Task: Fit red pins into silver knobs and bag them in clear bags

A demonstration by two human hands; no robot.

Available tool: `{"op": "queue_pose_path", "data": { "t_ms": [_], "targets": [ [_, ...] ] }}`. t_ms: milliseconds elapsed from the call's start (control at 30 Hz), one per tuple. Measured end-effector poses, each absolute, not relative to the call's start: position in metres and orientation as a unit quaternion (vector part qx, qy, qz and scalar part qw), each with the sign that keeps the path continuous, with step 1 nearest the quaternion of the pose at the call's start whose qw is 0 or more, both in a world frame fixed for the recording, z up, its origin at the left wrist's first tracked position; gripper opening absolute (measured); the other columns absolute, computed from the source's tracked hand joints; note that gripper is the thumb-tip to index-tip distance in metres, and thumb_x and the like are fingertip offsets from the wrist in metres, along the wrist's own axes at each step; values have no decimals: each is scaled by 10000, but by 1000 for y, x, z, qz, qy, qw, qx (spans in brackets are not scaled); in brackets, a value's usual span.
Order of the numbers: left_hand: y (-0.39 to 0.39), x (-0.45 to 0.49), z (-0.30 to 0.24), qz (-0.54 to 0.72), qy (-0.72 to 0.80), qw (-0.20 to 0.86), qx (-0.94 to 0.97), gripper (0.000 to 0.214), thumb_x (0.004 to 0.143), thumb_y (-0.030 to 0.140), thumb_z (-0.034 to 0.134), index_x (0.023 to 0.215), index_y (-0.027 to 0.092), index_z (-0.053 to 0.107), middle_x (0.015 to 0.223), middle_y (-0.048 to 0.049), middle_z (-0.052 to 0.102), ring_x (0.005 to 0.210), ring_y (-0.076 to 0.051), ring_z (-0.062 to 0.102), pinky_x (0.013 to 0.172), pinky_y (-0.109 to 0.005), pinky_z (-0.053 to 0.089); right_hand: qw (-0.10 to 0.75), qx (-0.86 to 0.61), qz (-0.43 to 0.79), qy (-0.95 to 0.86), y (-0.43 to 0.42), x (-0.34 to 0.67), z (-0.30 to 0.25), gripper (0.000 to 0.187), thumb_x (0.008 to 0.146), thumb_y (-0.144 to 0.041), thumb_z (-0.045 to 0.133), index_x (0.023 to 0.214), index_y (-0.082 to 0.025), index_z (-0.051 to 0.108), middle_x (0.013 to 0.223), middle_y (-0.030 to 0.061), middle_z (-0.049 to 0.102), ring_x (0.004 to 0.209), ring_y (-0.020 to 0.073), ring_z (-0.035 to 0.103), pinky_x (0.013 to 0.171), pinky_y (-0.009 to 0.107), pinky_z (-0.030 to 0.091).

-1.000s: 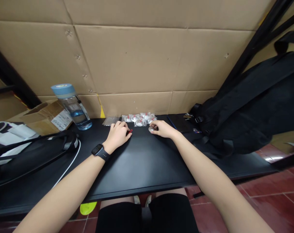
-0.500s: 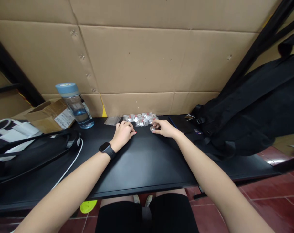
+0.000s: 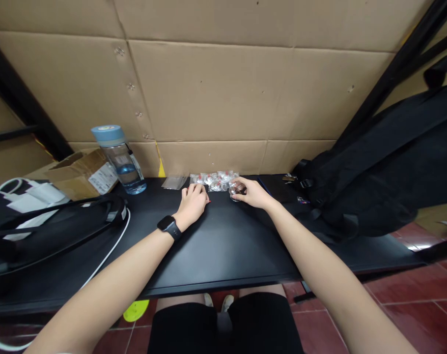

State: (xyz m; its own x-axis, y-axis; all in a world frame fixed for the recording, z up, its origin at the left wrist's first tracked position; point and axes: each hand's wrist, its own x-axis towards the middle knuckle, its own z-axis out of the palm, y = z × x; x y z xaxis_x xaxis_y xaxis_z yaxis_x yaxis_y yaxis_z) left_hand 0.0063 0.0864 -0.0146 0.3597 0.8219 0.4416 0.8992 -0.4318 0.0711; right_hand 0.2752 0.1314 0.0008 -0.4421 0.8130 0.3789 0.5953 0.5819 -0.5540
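Observation:
My right hand (image 3: 252,193) pinches a small round shiny disc (image 3: 234,194) between thumb and fingers, at the right end of a group of clear plastic packets (image 3: 218,185). The packets hold silvery pieces with red marks. My left hand (image 3: 194,201), with a black watch on the wrist, rests on the black table just in front of the packets. Its fingers are curled, and whatever may lie under them is hidden. Behind it, a stack of flat clear bags (image 3: 174,182) lies against the cardboard wall.
At left stand a water bottle (image 3: 124,162) with a blue lid and an open cardboard box (image 3: 76,174). A black bag (image 3: 54,228) with white chargers and a cable lies nearer. A large black backpack (image 3: 374,162) fills the right side, next to a dark flat item (image 3: 278,189).
My right hand has tilted the disc up a little from the table. The left hand stays curled at nearly the same place. The whole view has shifted slightly.

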Motion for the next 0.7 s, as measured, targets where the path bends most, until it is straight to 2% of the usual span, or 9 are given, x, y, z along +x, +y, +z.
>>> {"op": "queue_pose_path", "data": {
  "t_ms": [267,467,700],
  "targets": [
    [86,7,-17,-210,-551,40,-806,218,984,284,510,897,196,689,1231,-128,586,1186,-303,449,902,-459,372,348,-400,194,-826,120,259,6,445,783,-261,774,1199,-218,621,1050,53,726,928,189,684,892,336,511],
    [86,4,-12,-242,-553,17,-797,199,970,293,531,889,210,694,1245,-114,563,1192,-293,439,930,-455,365,369,-402,227,-806,116,252,4,424,780,-283,783,1167,-220,623,1068,59,729,939,195,696,849,331,523],
    [84,4,-3,-300,-557,-22,-774,217,994,352,512,968,239,695,1289,-97,518,1205,-300,453,960,-480,382,441,-353,290,-772,112,238,-3,423,776,-324,794,1149,-238,613,1188,78,714,1038,216,695,834,331,528]
  ]
}}
